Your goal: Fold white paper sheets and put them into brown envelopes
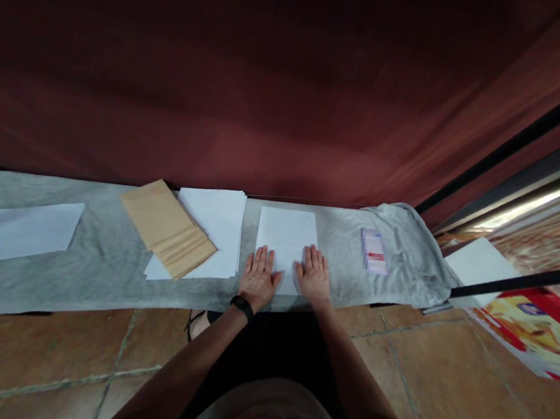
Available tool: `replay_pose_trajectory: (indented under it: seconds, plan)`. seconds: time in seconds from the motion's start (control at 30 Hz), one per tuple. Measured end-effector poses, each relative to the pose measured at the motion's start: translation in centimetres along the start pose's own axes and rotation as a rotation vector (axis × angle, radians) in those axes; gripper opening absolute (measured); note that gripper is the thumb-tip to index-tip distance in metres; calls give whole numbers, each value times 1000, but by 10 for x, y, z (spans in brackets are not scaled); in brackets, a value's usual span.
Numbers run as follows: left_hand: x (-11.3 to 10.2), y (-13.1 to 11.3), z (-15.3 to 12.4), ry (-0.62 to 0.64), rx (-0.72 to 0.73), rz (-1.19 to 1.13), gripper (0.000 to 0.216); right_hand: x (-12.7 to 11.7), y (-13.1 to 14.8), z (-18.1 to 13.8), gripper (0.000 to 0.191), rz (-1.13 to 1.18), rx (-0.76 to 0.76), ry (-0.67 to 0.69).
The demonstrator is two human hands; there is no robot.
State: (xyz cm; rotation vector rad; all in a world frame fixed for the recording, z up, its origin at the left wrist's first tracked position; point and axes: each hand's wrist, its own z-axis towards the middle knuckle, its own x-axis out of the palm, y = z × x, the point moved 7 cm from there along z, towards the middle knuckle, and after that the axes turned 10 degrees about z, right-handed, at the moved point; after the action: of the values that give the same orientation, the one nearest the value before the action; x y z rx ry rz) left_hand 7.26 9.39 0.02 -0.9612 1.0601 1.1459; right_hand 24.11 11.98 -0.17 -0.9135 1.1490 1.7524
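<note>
A single white sheet of paper [287, 233] lies on the grey cloth [104, 264] in front of me. My left hand [259, 277] rests flat on the sheet's near left corner, fingers stretched out, a black band on its wrist. My right hand [313, 276] lies flat on the near right corner, fingers also extended. Neither hand holds anything.
Left of the sheet is a stack of white paper [215, 229] with several brown envelopes [168, 228] lying across it. Another white sheet [15, 232] lies far left. A small printed card [374, 251] sits to the right. A dark red curtain hangs behind. Tiled floor lies below.
</note>
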Motion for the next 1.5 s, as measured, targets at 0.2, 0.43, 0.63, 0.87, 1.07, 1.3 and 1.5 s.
replay_pose_trajectory:
  seconds: [0.2,0.43,0.63,0.87,1.07,1.3,1.5]
  plan:
    - [2,-1,-1,24,5,14,68,3,-3,-1,61,4,3,22]
    - [-5,-9,2,45,65,5,59,3,15,4,54,48,28,21]
    - [-3,-12,3,91,136,0,55,20,48,1,50,73,-130,153]
    - [0,-1,0,91,31,28,61,7,8,-3,57,57,-30,53]
    - [0,-1,33,74,-37,20,58,6,-9,11,54,76,41,51]
    - [27,-19,109,209,86,-22,56,34,23,83,51,202,-95,159]
    - [42,3,141,178,-2,12,57,47,5,114,51,102,-19,146]
